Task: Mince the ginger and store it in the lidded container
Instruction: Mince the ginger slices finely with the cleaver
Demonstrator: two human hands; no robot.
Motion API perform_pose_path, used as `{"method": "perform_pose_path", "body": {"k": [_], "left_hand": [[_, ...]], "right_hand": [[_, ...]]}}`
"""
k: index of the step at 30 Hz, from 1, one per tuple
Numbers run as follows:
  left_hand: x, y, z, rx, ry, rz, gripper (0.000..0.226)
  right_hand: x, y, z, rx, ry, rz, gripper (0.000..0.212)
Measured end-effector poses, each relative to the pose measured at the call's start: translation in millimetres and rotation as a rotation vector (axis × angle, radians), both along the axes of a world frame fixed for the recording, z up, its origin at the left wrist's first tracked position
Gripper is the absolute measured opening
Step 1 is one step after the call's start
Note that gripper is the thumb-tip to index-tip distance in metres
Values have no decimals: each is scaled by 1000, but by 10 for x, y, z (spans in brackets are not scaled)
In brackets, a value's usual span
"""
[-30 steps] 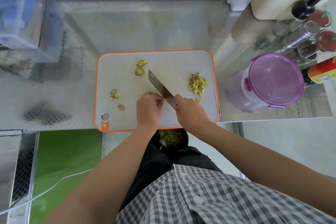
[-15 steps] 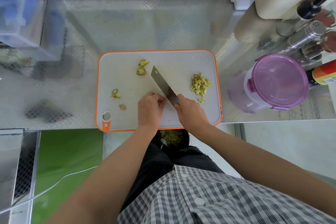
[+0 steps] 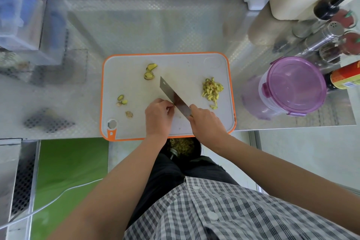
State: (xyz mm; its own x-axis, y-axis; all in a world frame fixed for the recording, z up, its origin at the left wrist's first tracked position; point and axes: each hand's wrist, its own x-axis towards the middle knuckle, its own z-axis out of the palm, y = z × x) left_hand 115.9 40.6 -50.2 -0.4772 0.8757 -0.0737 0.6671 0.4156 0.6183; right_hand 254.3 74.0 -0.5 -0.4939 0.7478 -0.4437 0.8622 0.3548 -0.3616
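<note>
Dimpled stainless steel covers the table (image 3: 175, 25), dull and faintly reflective, and on it lies a white plastic cutting board (image 3: 134, 84) with a rounded orange rim. At its near edge the left hand (image 3: 158, 116) is curled, fingertips pinched on something small against the blade; the piece itself is hidden. The right hand (image 3: 206, 122) is closed round the handle of a flat rectangular steel cleaver (image 3: 173, 96), which slants up and to the left.

Judging by the board, the work is partway: a heap of pale yellow ginger slivers (image 3: 212, 90) sits to the right, coarse rather than finely minced, while thicker greenish slices (image 3: 150, 71) and small scraps (image 3: 122, 100) wait further left. Nothing is stored yet. The lidded container (image 3: 292, 85), round translucent purple plastic, stands closed on the table just right of the board.
</note>
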Motion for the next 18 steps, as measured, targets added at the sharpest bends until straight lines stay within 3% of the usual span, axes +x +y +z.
{"method": "perform_pose_path", "body": {"k": [12,18], "left_hand": [[-17,32,-19,-42,28,2,6],[-31,20,12,-64,21,-12,9]], "right_hand": [[-119,15,-114,1,-27,-47,2],[-178,82,-131,-34,82,-116,17]]}}
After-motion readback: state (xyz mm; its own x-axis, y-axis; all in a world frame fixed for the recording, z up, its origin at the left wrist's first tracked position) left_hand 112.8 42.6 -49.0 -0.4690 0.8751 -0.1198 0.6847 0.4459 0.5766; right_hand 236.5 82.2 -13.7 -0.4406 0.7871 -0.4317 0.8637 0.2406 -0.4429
